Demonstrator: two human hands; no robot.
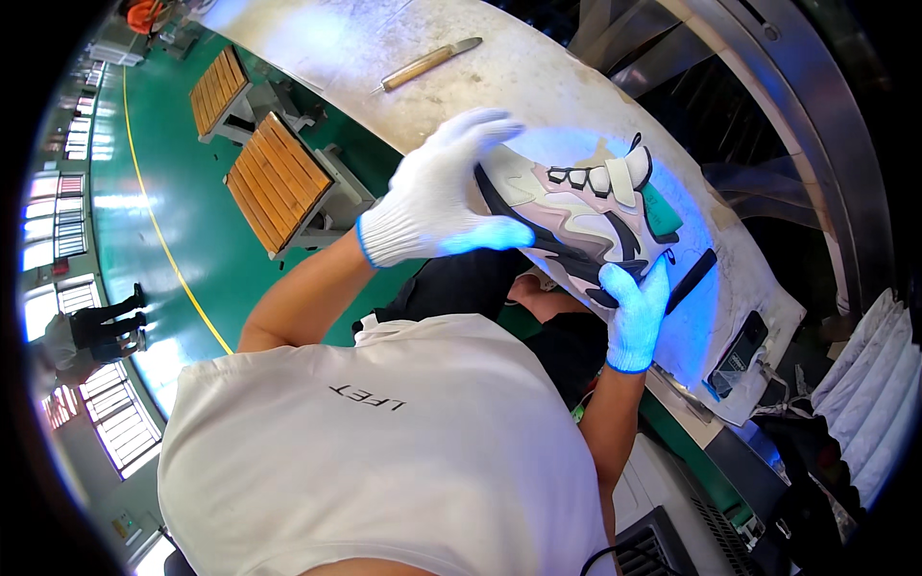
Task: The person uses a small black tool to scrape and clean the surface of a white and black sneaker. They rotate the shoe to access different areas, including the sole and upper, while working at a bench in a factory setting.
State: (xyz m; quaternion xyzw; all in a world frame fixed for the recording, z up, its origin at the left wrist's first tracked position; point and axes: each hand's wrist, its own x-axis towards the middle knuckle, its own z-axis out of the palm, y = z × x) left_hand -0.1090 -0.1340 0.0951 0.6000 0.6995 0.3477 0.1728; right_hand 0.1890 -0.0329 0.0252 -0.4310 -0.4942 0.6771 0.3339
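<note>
A sneaker [586,216] in white, pale pink and grey with a black sole lies tilted on its side between my hands, with a teal piece [661,211] at its ankle opening. My right hand [636,315], in a white knit glove, grips it near the heel, thumb toward the sole. Around the toe is my left hand [432,197], gloved alike, with its fingers and thumb spread wide apart. The thumb comes close to the sole edge; whether it touches is unclear. Bluish light falls on the shoe and gloves.
A wooden-handled tool [427,65] lies on the worn pale worktable [355,43]. Beyond my right hand are a black strip [691,281] and a dark phone-like device [741,344]. Metal machine framing [807,154] borders the table. Slatted wooden platforms [279,182] stand leftward; another person [91,331] is far left.
</note>
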